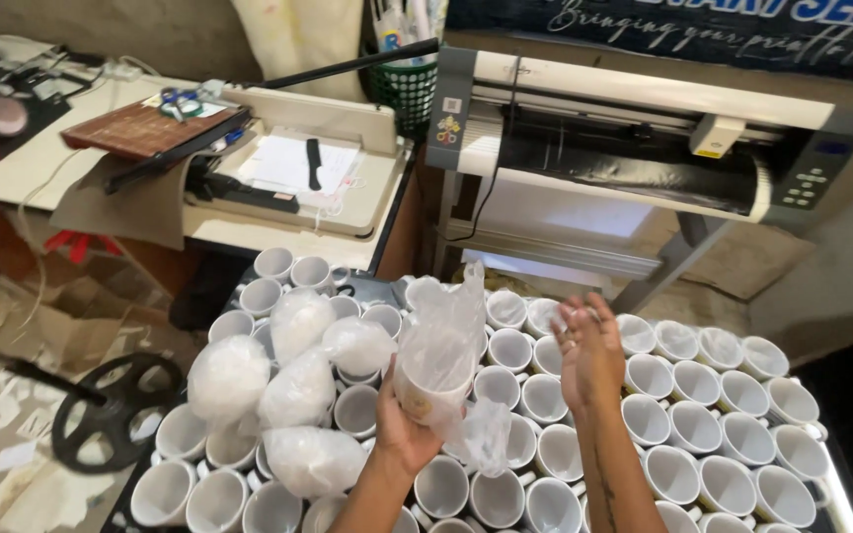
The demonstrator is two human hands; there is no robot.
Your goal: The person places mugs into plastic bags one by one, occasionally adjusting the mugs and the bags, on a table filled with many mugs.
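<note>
My left hand (405,424) grips a white mug wrapped in a clear plastic bag (438,355), held upright above the other mugs. The bag's loose top sticks up and a flap hangs down to the right. My right hand (589,350) hovers just right of the bagged mug, fingers spread, palm toward it, holding nothing. Below both hands stand several open white mugs (703,424) packed in rows. On the left lie several mugs wrapped in plastic (298,390), resting on top of the open ones.
A wide cutting plotter (634,138) on a stand is behind the mugs. To the left is a table with a paper trimmer (308,163), scissors and a brown board. A black swivel-chair base (116,410) and paper scraps lie on the floor at left.
</note>
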